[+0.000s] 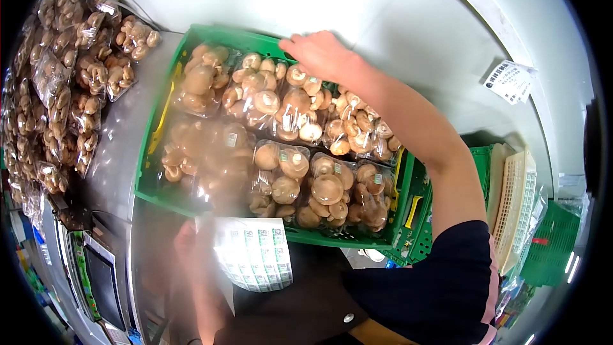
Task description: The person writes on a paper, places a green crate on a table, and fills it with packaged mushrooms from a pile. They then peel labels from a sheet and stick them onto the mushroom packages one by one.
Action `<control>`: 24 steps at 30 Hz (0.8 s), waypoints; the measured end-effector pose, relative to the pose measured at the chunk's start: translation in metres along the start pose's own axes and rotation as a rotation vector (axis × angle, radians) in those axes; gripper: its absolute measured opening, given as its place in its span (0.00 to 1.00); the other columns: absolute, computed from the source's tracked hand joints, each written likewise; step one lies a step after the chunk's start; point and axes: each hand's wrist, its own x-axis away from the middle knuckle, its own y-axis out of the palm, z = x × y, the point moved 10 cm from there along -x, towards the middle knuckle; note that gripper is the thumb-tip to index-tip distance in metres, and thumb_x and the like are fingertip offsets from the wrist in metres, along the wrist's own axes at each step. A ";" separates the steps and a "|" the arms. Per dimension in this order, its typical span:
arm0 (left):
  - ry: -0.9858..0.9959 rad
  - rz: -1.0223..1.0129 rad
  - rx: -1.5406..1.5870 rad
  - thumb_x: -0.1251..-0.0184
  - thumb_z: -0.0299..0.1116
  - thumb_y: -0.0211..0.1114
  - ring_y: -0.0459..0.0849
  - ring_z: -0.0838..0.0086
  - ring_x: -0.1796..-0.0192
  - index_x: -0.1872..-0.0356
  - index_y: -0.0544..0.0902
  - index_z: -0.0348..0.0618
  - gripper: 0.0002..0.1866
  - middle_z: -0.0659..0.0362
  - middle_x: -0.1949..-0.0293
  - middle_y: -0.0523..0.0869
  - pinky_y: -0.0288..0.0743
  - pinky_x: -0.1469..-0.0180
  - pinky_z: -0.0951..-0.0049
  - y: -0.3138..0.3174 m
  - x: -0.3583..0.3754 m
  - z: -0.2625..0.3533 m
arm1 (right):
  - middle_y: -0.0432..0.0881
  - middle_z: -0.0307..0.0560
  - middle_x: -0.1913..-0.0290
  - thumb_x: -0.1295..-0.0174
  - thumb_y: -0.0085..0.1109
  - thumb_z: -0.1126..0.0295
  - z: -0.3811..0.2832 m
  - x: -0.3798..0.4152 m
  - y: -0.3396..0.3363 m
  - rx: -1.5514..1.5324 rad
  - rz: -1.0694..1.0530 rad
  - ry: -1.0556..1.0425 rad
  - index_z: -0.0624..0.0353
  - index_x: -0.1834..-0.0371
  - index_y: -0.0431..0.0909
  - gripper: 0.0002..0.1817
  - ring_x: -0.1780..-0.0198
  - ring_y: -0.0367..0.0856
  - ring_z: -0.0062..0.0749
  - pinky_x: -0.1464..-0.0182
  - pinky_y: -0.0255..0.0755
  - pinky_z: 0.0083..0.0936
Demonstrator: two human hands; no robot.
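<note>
My right hand (pixel 322 56) reaches over to the far side of a green plastic crate (pixel 239 37), its fingers curled on the rim. Clear-wrapped packs of brown mushrooms (pixel 327 188) fill the crate in two rows, and small white-and-green labels show on several packs. At the near side, my left hand (pixel 188 246) is closed on a sheet of printed labels (pixel 252 252), just below the crate's near edge. A blurred patch covers the left hand and the crate's left part, so finger detail there is faint.
Many wrapped mushroom packs (pixel 54 89) are heaped on the metal counter (pixel 118 147) at left. Below them stands a machine with a dark screen (pixel 105 287). At right are another green crate (pixel 479 166), a cream basket (pixel 514 204) and a printed paper (pixel 511 81) on the wall.
</note>
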 end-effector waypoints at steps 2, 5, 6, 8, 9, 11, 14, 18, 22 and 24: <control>0.002 0.010 -0.004 0.36 0.28 0.66 0.77 0.86 0.73 0.67 0.82 0.38 0.05 0.64 0.71 0.85 0.70 0.67 0.86 -0.003 -0.001 0.000 | 0.82 0.48 0.57 0.46 0.57 0.71 -0.008 -0.016 -0.014 -0.299 0.014 -0.001 0.57 0.53 0.74 0.16 0.57 0.83 0.44 0.58 0.77 0.40; -0.006 0.053 -0.007 0.36 0.29 0.66 0.77 0.86 0.73 0.67 0.81 0.38 0.05 0.64 0.71 0.85 0.70 0.67 0.86 -0.008 -0.003 0.001 | 0.82 0.46 0.57 0.46 0.53 0.74 -0.024 -0.047 0.001 -0.609 -0.121 0.010 0.56 0.54 0.74 0.14 0.52 0.80 0.43 0.52 0.74 0.39; -0.008 0.073 -0.007 0.36 0.28 0.66 0.77 0.86 0.73 0.68 0.81 0.38 0.05 0.64 0.71 0.85 0.70 0.68 0.86 -0.011 -0.003 0.001 | 0.81 0.45 0.58 0.47 0.53 0.74 -0.029 -0.056 0.011 -0.555 -0.134 -0.011 0.56 0.55 0.74 0.14 0.54 0.80 0.42 0.54 0.74 0.39; -0.009 0.113 -0.003 0.36 0.28 0.66 0.77 0.86 0.73 0.68 0.81 0.39 0.05 0.64 0.71 0.84 0.70 0.68 0.86 -0.019 -0.006 0.002 | 0.79 0.43 0.60 0.49 0.53 0.75 -0.037 -0.073 0.039 -0.444 -0.158 -0.051 0.56 0.56 0.74 0.15 0.58 0.80 0.41 0.57 0.74 0.38; -0.004 0.121 -0.019 0.36 0.28 0.66 0.76 0.86 0.73 0.69 0.81 0.39 0.05 0.65 0.71 0.84 0.69 0.68 0.86 -0.024 -0.007 0.002 | 0.78 0.44 0.58 0.50 0.55 0.75 -0.044 -0.074 0.049 -0.360 -0.190 -0.120 0.56 0.57 0.73 0.14 0.55 0.80 0.41 0.57 0.75 0.38; 0.003 0.138 -0.047 0.36 0.28 0.66 0.76 0.87 0.73 0.69 0.80 0.40 0.05 0.65 0.72 0.84 0.69 0.68 0.86 -0.037 -0.007 0.002 | 0.77 0.45 0.56 0.50 0.56 0.76 -0.048 -0.072 0.052 -0.199 -0.088 -0.143 0.55 0.56 0.73 0.16 0.52 0.79 0.41 0.56 0.76 0.37; 0.017 0.199 -0.023 0.36 0.29 0.66 0.75 0.87 0.73 0.69 0.80 0.40 0.05 0.66 0.72 0.83 0.68 0.68 0.86 -0.054 -0.008 0.002 | 0.75 0.46 0.55 0.49 0.55 0.78 -0.042 -0.074 0.020 -0.206 -0.009 -0.114 0.56 0.54 0.71 0.17 0.52 0.77 0.40 0.55 0.77 0.36; 0.008 0.163 -0.006 0.36 0.28 0.66 0.75 0.87 0.73 0.70 0.80 0.40 0.05 0.66 0.72 0.83 0.68 0.68 0.86 -0.057 -0.012 0.009 | 0.75 0.48 0.56 0.50 0.49 0.79 -0.037 -0.096 -0.017 -0.555 0.114 -0.086 0.60 0.58 0.70 0.14 0.54 0.77 0.43 0.54 0.73 0.38; -0.017 0.150 -0.046 0.37 0.29 0.67 0.75 0.87 0.72 0.70 0.80 0.40 0.05 0.66 0.71 0.83 0.68 0.66 0.86 -0.056 -0.019 0.014 | 0.74 0.49 0.54 0.49 0.49 0.81 -0.064 -0.139 -0.001 -0.659 0.187 -0.199 0.60 0.57 0.70 0.15 0.53 0.77 0.45 0.52 0.73 0.38; -0.082 0.146 -0.070 0.37 0.29 0.67 0.75 0.87 0.71 0.70 0.79 0.40 0.06 0.66 0.71 0.82 0.67 0.65 0.86 -0.047 -0.020 0.022 | 0.74 0.49 0.53 0.47 0.51 0.81 -0.076 -0.153 0.015 -0.605 0.182 -0.194 0.60 0.55 0.69 0.15 0.53 0.77 0.45 0.50 0.73 0.38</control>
